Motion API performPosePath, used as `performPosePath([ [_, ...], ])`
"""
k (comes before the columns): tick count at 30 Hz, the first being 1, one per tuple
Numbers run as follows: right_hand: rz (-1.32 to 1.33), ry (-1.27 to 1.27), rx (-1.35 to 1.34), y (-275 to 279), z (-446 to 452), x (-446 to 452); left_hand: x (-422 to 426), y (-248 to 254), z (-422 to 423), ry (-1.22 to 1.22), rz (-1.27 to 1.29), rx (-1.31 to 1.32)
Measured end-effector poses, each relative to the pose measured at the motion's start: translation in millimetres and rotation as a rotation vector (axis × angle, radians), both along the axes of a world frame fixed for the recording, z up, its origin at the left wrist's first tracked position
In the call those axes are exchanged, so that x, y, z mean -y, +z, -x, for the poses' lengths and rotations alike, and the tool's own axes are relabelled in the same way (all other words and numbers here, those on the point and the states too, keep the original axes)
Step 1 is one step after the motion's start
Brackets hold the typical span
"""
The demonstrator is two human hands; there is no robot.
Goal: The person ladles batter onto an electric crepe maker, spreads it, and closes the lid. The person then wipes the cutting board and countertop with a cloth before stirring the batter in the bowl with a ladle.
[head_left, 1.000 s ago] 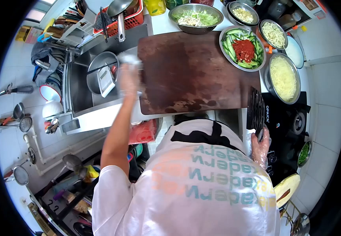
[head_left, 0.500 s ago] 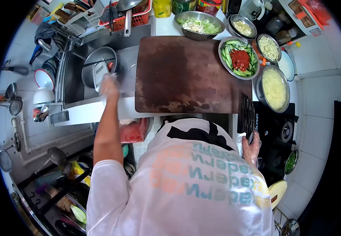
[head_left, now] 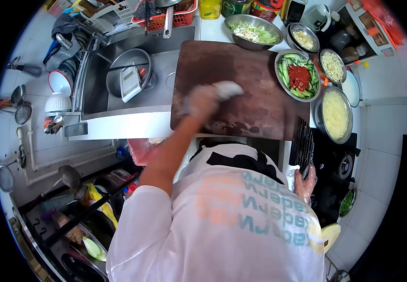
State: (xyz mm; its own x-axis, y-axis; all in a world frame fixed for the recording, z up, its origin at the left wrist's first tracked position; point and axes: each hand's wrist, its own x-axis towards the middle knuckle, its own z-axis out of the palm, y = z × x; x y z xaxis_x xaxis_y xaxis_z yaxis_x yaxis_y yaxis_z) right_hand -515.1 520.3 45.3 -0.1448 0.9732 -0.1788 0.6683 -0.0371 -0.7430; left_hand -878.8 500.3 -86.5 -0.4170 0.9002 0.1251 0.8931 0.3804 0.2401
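My left hand [head_left: 201, 102], blurred by motion, is over the dark wooden cutting board [head_left: 255, 113]. A smooth whitish, elongated thing [head_left: 230, 90] sticks out from its fingers, too smeared to name. At the board's right front corner, my right hand [head_left: 306, 182] wears a clear plastic glove. Its fingers are wrapped round the dark handle of what looks like a knife [head_left: 302, 143] with a broad, black-striped blade. A white grater [head_left: 130, 83] leans in a metal bowl [head_left: 114, 80] in the sink, left of the board.
Right of the board stand a bowl of cucumber with red chilli paste [head_left: 299, 77], a bowl of pale shreds [head_left: 335, 115] and a bowl of noodle-like strips [head_left: 332, 66]. Behind it is a bowl of shredded greens [head_left: 253, 32]. A black stove [head_left: 339, 188] lies at the right, the sink [head_left: 93, 101] at the left.
My left hand has moved right, from the grater in the sink to the board, with the whitish thing now showing in it. The grater stays in the bowl. My right hand has barely moved.
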Motion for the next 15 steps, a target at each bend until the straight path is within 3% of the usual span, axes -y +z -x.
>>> performPosePath([
  [1,0.016,-0.025,-0.008,-2.0,-1.7,1.1,15.4,6.2,44.1,0.159,0.113,-0.126],
  [3,0.05,-0.057,-0.048,-6.5,-7.0,3.5,61.9,-1.1,121.3,0.538,0.022,0.014],
  [4,-0.035,0.008,-0.055,-8.2,-8.9,4.9,73.8,16.4,143.3,0.636,-0.044,0.071],
  [5,0.044,-0.012,-0.057,-14.3,-16.6,4.3,85.5,31.4,149.4,0.738,-0.092,0.133],
  [7,0.087,-0.103,-0.213,-17.8,-12.4,7.6,64.1,21.5,133.7,0.519,-0.235,0.195],
  [9,0.11,-0.053,-0.304,-30.7,-21.4,5.5,27.6,25.4,64.4,0.26,-0.201,0.111],
  [10,0.108,-0.046,-0.335,-26.4,-15.1,5.2,6.5,33.8,27.0,0.065,-0.186,-0.136],
  [11,0.12,-0.04,-0.29,-21.2,-10.9,5.2,-8.5,48.7,-9.0,-0.011,0.079,0.048],
  [12,0.121,-0.056,-0.27,-23.0,-10.5,4.9,-12.8,43.0,-33.6,-0.233,0.088,0.055],
  [13,0.119,-0.072,-0.255,-25.9,-8.5,3.1,-14.8,18.2,-51.4,-0.434,0.004,-0.252],
  [14,0.119,-0.043,-0.223,-23.8,-5.9,2.4,-14.4,14.3,-49.0,-0.55,-0.11,-0.14],
  [15,0.119,-0.017,-0.188,-18.2,-4.0,1.3,-11.8,12.1,-40.5,-0.402,-0.077,-0.157],
])
